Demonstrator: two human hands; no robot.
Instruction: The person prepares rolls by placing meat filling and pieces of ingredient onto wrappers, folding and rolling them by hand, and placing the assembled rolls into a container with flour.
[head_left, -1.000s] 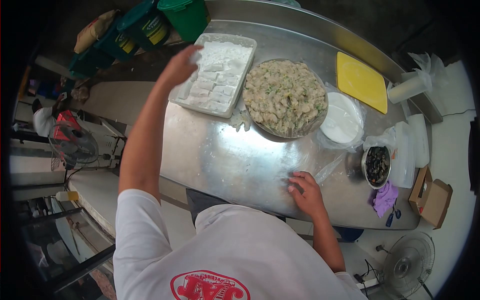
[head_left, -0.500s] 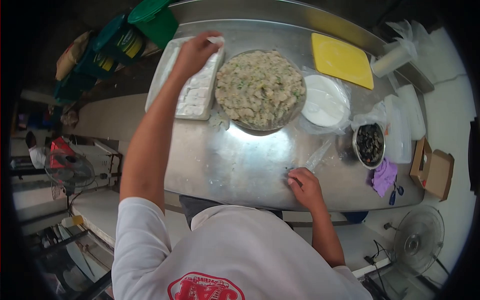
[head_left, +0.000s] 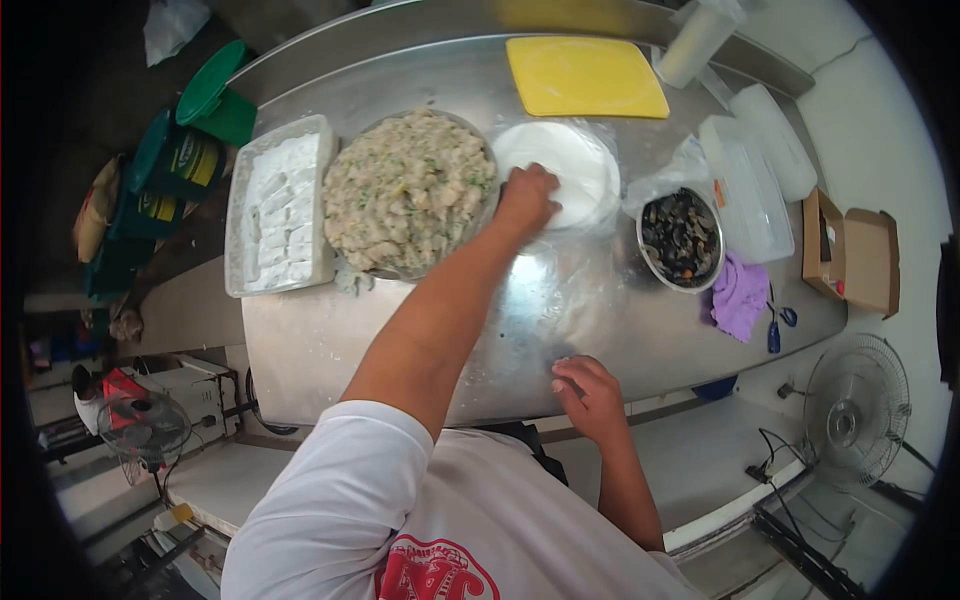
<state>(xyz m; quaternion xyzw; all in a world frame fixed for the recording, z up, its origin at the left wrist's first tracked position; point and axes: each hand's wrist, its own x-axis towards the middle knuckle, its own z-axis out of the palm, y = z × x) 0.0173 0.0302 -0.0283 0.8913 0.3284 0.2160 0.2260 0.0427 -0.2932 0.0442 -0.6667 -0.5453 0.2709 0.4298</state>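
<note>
My left hand (head_left: pixel 528 203) reaches across to the near left edge of a round white disc (head_left: pixel 590 170), apparently a stack of dough wrappers on clear plastic. Its fingers curl down at the disc; whatever may be between them is hidden. Over the table's front part is my right hand (head_left: pixel 588 390), fingers loosely bent and thumb apart, with nothing visible in it. A large bowl heaped with pale filling flecked with green (head_left: pixel 410 190) stands left of the disc. Beside the bowl, a white plastic tray (head_left: pixel 232 245) holds rows of white floury pieces.
A yellow lid (head_left: pixel 585 80) lies at the back. To the right are a bowl of dark pieces (head_left: pixel 682 235), a purple cloth (head_left: pixel 740 295), clear containers (head_left: pixel 745 190) and an open cardboard box (head_left: pixel 868 255). A fan (head_left: pixel 850 420) stands near the front right.
My left hand has moved from above the white tray, rightward past the filling bowl, to the white disc. My right hand stays near the front edge. The view has shifted right.
</note>
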